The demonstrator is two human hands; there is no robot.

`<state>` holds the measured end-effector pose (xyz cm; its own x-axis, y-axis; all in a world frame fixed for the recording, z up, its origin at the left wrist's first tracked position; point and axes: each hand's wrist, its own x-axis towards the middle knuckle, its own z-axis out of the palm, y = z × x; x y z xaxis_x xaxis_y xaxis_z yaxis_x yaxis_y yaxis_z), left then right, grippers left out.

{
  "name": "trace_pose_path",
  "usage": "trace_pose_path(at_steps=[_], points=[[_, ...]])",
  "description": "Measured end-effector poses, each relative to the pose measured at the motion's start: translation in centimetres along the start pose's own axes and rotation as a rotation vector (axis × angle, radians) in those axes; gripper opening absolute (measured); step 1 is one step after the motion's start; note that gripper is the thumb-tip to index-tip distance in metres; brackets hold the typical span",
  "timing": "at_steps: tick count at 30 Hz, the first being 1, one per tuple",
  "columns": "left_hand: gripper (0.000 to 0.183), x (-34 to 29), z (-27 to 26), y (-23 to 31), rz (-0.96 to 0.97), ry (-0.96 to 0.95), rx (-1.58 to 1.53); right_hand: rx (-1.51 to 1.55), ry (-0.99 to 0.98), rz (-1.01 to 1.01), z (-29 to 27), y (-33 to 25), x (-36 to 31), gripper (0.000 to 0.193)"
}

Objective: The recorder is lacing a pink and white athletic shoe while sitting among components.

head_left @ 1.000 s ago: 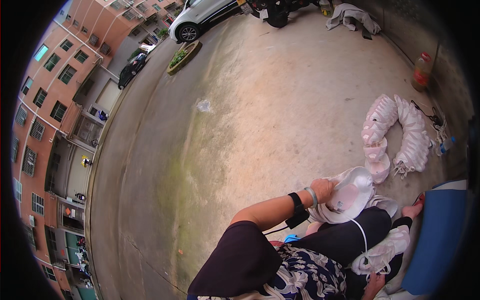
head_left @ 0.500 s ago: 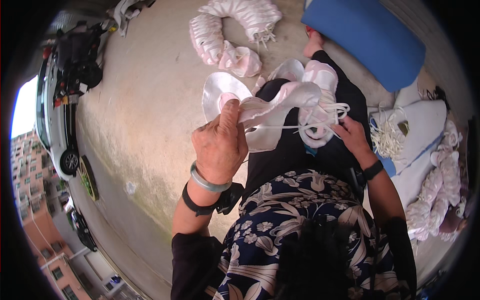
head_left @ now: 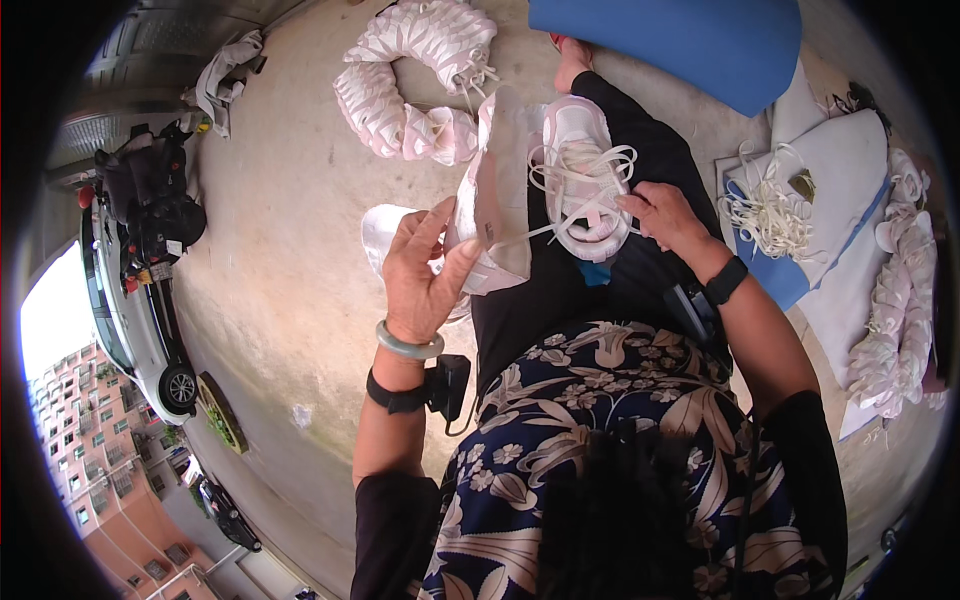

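Note:
Between the thumb and fingers of my left hand (head_left: 425,265) is a limp white-and-pink shoe upper (head_left: 500,190), raised on edge above my left thigh. A second shoe upper (head_left: 580,140), white and pink with laces threaded in loose loops, lies on my lap. My right hand (head_left: 665,213) is closed at its right edge, with the fingertips beside the lace loops; whether they pinch lace or fabric is hard to tell. One white lace (head_left: 535,235) stretches from the laced upper toward the piece in my left hand. Another pale piece (head_left: 380,235) shows behind my left hand.
A curved stack of nested shoe uppers (head_left: 400,80) lies on the concrete ahead. Near the top right is a blue rolled sheet (head_left: 680,40). To my right, a bundle of white laces (head_left: 770,215) rests on a white cloth, beside more stacked uppers (head_left: 895,300).
My left hand has turned the upper from lying sideways to standing on edge. The laced upper now shows more fully, with my right hand still at its edge. The whole view has shifted.

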<state>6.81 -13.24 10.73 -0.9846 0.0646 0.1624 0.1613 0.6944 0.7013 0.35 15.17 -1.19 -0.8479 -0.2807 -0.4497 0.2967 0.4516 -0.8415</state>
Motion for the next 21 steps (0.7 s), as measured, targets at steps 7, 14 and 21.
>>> trace_pose_path(at_steps=[7, 14, 21], points=[[0.046, -2.7, 0.7, -2.4, -0.297, 0.127, -0.289, -0.031, 0.016, 0.000, 0.3, 0.3, 0.2, 0.035], [0.028, -3.1, 3.7, -0.4, -0.408, -0.172, -0.705, -0.004, -0.003, 0.066, 0.1, -0.4, 0.0, 0.038], [0.015, -1.2, 4.9, 2.5, -0.080, -0.348, -0.171, 0.028, -0.014, 0.117, 0.0, -0.4, 0.0, 0.037]])
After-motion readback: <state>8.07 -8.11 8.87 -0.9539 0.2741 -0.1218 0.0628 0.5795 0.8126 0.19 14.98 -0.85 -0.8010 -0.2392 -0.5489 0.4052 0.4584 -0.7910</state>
